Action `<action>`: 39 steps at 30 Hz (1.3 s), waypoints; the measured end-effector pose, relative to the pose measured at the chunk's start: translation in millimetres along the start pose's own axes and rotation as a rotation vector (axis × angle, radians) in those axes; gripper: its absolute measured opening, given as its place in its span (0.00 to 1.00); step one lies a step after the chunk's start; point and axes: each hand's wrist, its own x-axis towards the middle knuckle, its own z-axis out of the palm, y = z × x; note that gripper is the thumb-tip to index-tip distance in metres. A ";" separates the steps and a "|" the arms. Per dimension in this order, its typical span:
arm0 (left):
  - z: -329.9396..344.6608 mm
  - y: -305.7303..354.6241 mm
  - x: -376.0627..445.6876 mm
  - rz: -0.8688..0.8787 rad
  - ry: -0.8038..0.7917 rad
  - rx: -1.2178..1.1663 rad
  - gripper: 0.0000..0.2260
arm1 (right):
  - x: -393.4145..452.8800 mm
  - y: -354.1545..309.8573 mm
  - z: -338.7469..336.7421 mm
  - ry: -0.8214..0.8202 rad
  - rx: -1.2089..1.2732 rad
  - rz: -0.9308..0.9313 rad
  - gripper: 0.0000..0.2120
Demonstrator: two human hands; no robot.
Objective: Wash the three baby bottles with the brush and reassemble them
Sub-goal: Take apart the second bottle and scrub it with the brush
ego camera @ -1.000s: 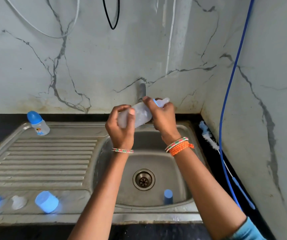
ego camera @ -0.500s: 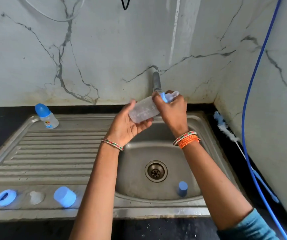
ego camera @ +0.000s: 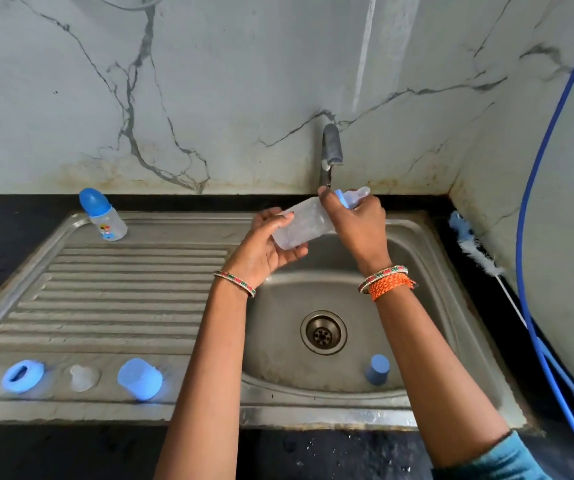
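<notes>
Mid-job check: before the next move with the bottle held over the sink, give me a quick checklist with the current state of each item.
1. Bottle held by both hands: ok. The left hand cups the base, the right hand is at the neck.
2. Teat and blue ring on the held bottle: ok, though how tight cannot be told.
3. Blue cap for it within reach: ok, standing in the sink basin.
4. Tap off: cannot tell; no stream is visible.
5. Brush out of the way: ok, lying on the counter to the right.
6. All three bottles reassembled: not ok. A ring, teat and cap lie loose on the drainboard.
</notes>
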 end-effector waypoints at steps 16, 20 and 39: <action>-16.0 -25.9 15.3 -0.325 0.226 0.498 0.26 | 13.0 5.2 -38.3 -0.574 -0.255 -0.195 0.11; -42.6 -43.6 19.7 -0.232 0.371 0.851 0.25 | -2.0 43.1 -13.1 -0.701 -0.481 -0.304 0.14; -88.2 -59.2 15.1 -0.430 0.128 0.817 0.16 | -78.2 178.6 73.4 -1.131 -0.797 -0.293 0.24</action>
